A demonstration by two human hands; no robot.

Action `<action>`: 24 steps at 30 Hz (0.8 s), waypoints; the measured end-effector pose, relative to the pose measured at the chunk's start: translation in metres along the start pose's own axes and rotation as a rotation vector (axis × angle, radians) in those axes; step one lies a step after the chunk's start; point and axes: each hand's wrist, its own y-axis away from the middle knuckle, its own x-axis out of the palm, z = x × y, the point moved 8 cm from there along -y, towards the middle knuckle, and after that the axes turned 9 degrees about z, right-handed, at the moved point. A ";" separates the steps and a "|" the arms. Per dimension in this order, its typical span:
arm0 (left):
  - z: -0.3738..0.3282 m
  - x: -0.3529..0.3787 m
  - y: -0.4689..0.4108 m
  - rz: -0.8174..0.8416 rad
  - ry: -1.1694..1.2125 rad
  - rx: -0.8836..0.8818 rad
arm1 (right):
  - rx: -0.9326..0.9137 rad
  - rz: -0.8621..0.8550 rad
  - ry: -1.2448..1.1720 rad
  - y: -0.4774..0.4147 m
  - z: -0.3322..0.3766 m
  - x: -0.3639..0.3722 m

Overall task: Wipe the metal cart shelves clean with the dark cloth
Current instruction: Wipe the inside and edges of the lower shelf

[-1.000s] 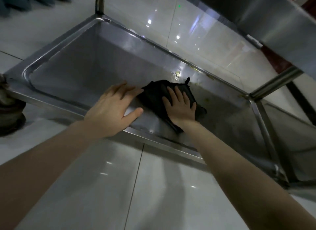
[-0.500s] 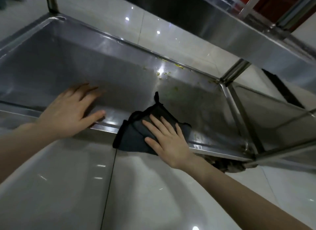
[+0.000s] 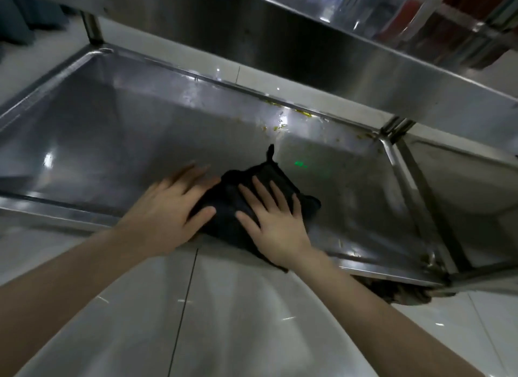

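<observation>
Pressing down on one dark cloth (image 3: 228,197), two bare hands reach onto the lower shelf (image 3: 134,141) of a steel cart; a second, upper shelf (image 3: 336,54) juts overhead. The cloth is black, crumpled and loosely folded, with a small loop sticking up at its far corner. It lies at the near edge of the lower shelf, and its near corner hangs over the rim. The right hand (image 3: 276,222) rests on top of it, grip spread wide with straight fingers. The left hand (image 3: 165,214) lies flat just beside it, grip also spread, its thumb touching the cloth's left edge. Beyond the cloth, several yellow-green food scraps (image 3: 276,128) dot the far rim, well apart from the hands. A green glint (image 3: 300,163) shines on the metal nearby. One upright post (image 3: 92,26) rises at the far left corner. Glossy pale floor tiles (image 3: 224,306) surround the cart.
</observation>
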 end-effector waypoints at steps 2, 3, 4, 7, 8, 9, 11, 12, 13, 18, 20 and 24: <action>-0.017 0.010 -0.005 -0.003 -0.047 0.069 | -0.029 -0.051 0.057 0.041 -0.007 0.002; -0.023 0.014 -0.005 -0.004 -0.051 0.096 | -0.016 -0.038 0.071 0.046 -0.015 0.003; -0.026 0.016 -0.004 -0.009 -0.037 0.106 | 0.005 -0.020 0.065 0.042 -0.024 0.003; -0.028 0.024 0.001 -0.011 -0.048 0.074 | 0.144 0.009 0.027 -0.003 -0.057 -0.007; -0.028 0.025 0.000 -0.005 -0.064 0.056 | 0.204 0.013 0.000 -0.024 -0.070 -0.014; -0.029 0.026 -0.002 0.003 -0.069 0.042 | 0.261 0.023 -0.043 -0.045 -0.082 -0.020; -0.030 0.025 -0.008 0.022 -0.058 0.000 | 0.337 0.035 -0.118 -0.074 -0.098 -0.028; -0.031 0.025 -0.010 0.019 -0.043 -0.014 | 0.360 0.042 -0.133 -0.081 -0.099 -0.028; -0.034 0.025 -0.011 0.015 -0.030 -0.018 | 0.370 0.047 -0.139 -0.082 -0.097 -0.026; -0.059 0.020 -0.023 -0.024 0.010 0.054 | 0.191 0.012 -0.028 0.002 -0.068 -0.008; -0.069 0.022 -0.032 -0.018 -0.004 0.089 | 0.133 -0.002 0.010 0.053 -0.068 -0.001; -0.081 0.035 -0.047 0.006 -0.012 0.105 | 0.240 -0.003 0.012 0.063 -0.110 -0.003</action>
